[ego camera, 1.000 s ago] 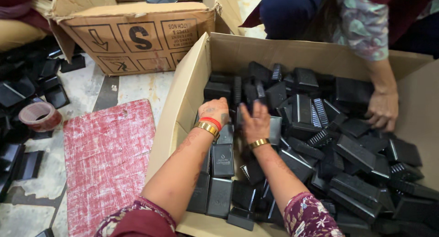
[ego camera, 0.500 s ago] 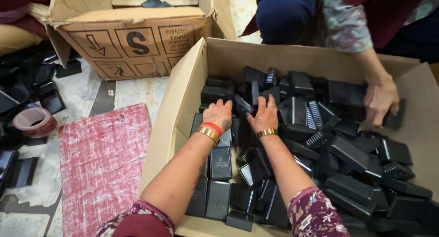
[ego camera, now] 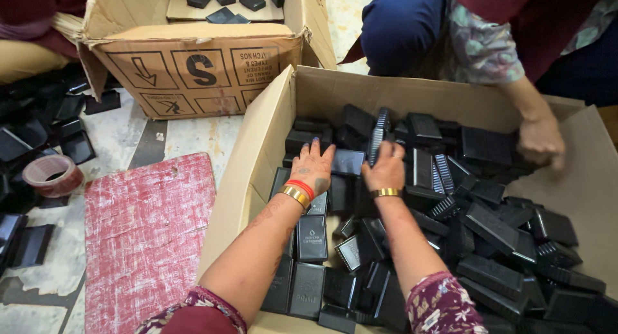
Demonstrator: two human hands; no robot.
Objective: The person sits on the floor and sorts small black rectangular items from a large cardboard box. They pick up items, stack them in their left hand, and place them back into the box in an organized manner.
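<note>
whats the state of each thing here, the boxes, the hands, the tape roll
large cardboard box: flaps open, full of loose black plastic cases
second cardboard box: open, a few black cases inside
left hand: flat, fingers spread on the cases
right hand: grasping a black case
co-worker's hand: reaching into the large box, blurred
tape roll: lying flat on the floor

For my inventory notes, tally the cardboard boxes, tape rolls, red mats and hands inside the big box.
Cardboard boxes: 2
Tape roll: 1
Red mat: 1
Hands in the big box: 3 (left hand, right hand, co-worker's hand)
Total: 7
</note>
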